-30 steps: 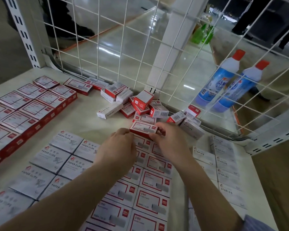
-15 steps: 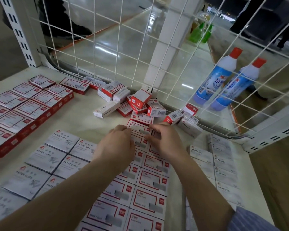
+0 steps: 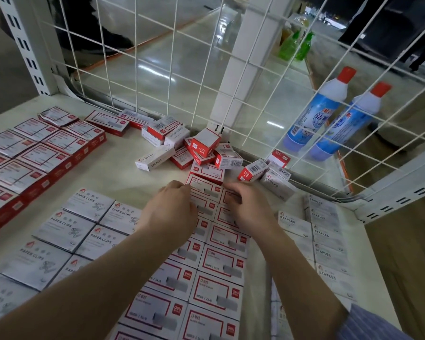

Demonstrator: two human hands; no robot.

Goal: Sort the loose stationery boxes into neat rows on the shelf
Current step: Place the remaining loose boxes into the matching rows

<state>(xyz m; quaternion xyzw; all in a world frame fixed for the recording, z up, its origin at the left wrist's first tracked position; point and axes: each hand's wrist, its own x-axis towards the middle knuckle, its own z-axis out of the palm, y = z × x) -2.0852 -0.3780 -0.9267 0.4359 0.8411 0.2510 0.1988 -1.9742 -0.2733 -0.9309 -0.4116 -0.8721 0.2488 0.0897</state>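
Both hands sit at far end of the centre double row of red-framed boxes. Left hand w/ fingers curled, tips on the far box; right hand likewise curled, touching the box beside it. Can't tell if either pinches. Loose pile just beyond, against wire grid. Paper-clip boxes lie left, staples boxes right.
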